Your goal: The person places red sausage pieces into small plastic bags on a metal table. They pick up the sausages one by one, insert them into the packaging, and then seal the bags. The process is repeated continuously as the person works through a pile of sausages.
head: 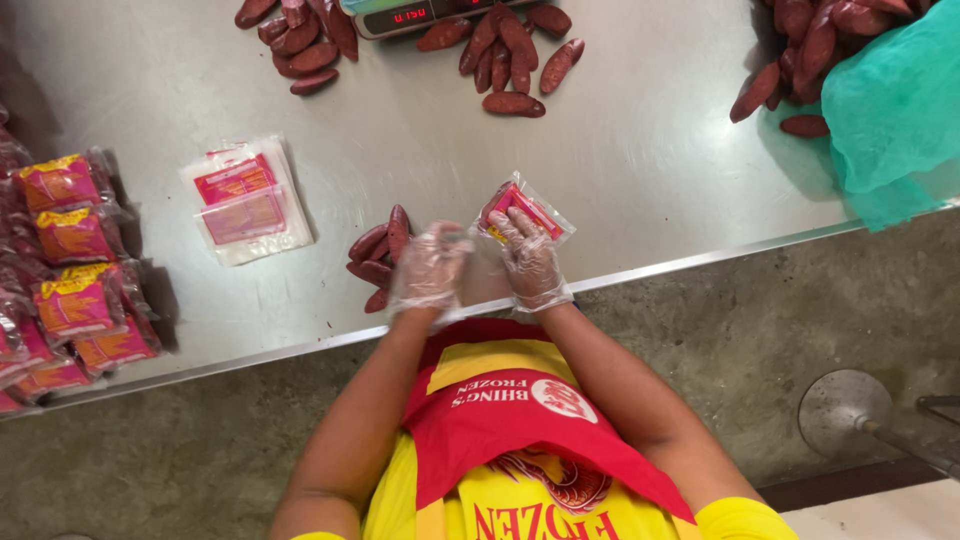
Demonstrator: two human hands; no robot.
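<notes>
My right hand (530, 262), in a clear plastic glove, grips a clear plastic packet (528, 207) with a pink label and dark red sausages inside. It is held just above the steel table (640, 170) near the front edge. My left hand (430, 270), also gloved and blurred, is curled at the packet's near end. Immediately left of that hand lies a small pile of dark red sausages (378, 256).
A stack of empty labelled packets (245, 200) lies to the left. Several filled packets (70, 270) line the left edge. More sausages (510, 60) lie at the back by a scale (420, 12). A green plastic bag (890, 100) sits at the right, above a concrete floor (780, 320).
</notes>
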